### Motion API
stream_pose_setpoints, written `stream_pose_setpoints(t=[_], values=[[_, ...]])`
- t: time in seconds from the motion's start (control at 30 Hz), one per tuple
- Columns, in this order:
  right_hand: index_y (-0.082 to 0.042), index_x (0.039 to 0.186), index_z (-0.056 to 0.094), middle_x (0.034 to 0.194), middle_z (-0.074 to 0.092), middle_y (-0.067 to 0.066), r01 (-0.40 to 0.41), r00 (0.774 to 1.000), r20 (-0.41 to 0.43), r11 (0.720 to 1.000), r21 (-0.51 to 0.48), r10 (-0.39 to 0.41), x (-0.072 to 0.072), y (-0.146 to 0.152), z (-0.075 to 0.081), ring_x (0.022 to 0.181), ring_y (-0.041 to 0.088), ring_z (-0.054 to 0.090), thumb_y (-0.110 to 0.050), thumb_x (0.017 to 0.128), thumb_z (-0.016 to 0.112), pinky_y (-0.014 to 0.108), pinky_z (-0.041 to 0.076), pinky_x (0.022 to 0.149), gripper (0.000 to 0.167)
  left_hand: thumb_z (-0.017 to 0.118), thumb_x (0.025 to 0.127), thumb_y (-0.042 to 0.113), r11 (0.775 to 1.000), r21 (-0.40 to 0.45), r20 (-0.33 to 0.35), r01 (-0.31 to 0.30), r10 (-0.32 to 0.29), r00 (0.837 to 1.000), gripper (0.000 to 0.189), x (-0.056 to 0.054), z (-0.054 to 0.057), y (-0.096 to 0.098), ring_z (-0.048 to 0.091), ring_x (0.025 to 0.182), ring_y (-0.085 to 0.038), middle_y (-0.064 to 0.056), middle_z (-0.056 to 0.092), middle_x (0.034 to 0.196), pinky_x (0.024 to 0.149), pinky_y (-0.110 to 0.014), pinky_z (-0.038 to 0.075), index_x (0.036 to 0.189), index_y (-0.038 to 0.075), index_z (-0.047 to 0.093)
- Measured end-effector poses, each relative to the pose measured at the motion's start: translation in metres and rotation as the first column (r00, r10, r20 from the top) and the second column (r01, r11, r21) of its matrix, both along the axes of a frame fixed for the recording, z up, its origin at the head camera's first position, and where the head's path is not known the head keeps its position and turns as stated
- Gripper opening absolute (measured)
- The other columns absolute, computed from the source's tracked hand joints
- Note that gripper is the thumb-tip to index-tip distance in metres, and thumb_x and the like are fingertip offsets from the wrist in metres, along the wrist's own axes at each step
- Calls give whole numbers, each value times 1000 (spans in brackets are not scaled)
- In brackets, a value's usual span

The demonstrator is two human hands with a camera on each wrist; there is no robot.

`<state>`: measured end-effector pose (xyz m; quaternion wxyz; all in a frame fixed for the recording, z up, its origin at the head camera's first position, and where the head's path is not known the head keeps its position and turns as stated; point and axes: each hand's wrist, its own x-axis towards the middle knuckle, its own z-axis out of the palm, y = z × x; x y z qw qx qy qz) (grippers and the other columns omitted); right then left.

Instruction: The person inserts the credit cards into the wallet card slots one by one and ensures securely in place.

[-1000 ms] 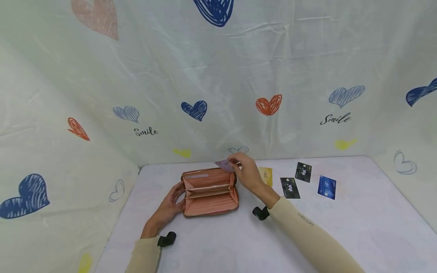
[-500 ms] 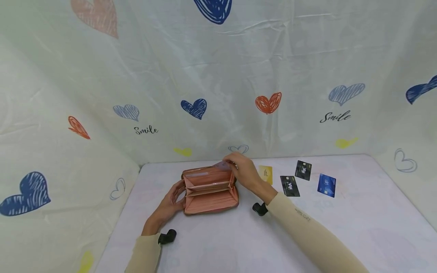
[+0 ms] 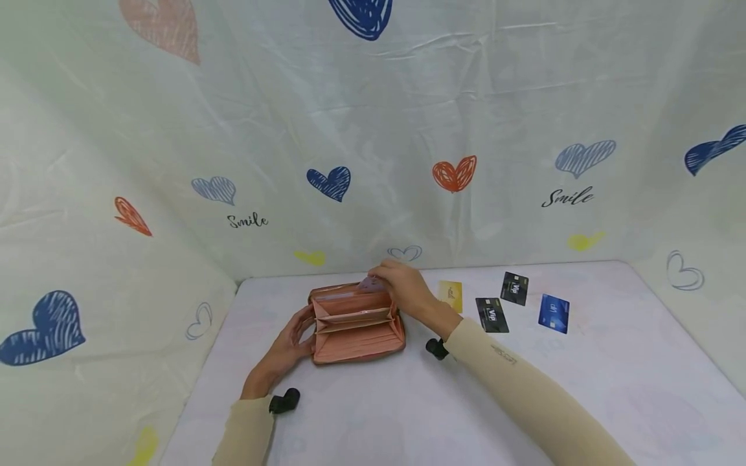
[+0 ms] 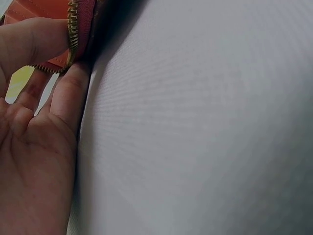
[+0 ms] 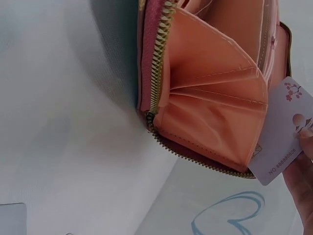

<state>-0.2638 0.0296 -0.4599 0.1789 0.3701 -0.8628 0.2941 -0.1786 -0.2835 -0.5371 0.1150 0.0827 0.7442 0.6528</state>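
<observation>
A salmon-pink zip-around wallet (image 3: 357, 347) lies spread wide on the table, its pleated compartments facing up. My left hand (image 3: 285, 349) grips its left edge, the thumb (image 4: 36, 41) over the brass zip in the left wrist view. With my right hand (image 3: 410, 292) I pinch a pale lilac card (image 5: 281, 134) printed with red blossoms and a number. In the right wrist view the card stands tilted at the wallet's back panel, part of it behind the pleated side. Whether its edge is inside a slot cannot be seen.
Right of the wallet lie a yellow card (image 3: 451, 296), two black VIP cards (image 3: 492, 315) and a blue card (image 3: 553, 314). A white curtain (image 3: 384, 129) with hearts hangs behind the white table (image 3: 373, 414).
My right hand has moved left along the wallet's back edge with the lilac card, which now sits lower against the back panel. The left hand keeps its grip on the wallet.
</observation>
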Motion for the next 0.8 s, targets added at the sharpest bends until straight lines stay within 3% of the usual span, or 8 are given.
stream_pose_setpoints(t=[0.13, 0.37, 0.6, 0.8], values=[[-9, 118, 77, 103, 71, 2, -1, 1000, -5, 998, 58, 2, 1, -4, 1, 94, 19, 73, 10, 97, 67, 33, 61, 80, 30, 72, 92, -11, 1000, -19, -7, -6, 6, 1000, 94, 0, 0, -1, 15, 161, -37, -16, 17, 175, 124, -41, 27, 168, 8, 19], [-10, 115, 78, 101, 71, 2, 11, 1000, -27, 993, 116, -7, 0, -9, -4, 96, 20, 73, 13, 94, 68, 33, 62, 82, 33, 73, 92, -10, 999, -42, -8, -3, 2, 1000, 95, -1, 0, 0, 16, 161, -38, -17, 17, 175, 119, -25, 35, 168, 9, 19], [-11, 113, 79, 99, 72, 2, 26, 999, -39, 991, 130, -21, -1, -12, -4, 94, 20, 74, 13, 93, 69, 34, 62, 80, 33, 73, 91, -11, 999, -35, -9, -7, 6, 1000, 95, 0, 2, 0, 16, 161, -38, -16, 18, 175, 124, -39, 29, 168, 9, 20], [-12, 111, 79, 100, 73, 2, 36, 999, -28, 989, 147, -32, -2, -13, -1, 96, 20, 74, 13, 93, 69, 33, 62, 81, 32, 70, 91, -14, 999, -43, 6, -8, 9, 1000, 96, -2, 1, 0, 16, 161, -35, -15, 18, 175, 123, -33, 31, 168, 9, 19]])
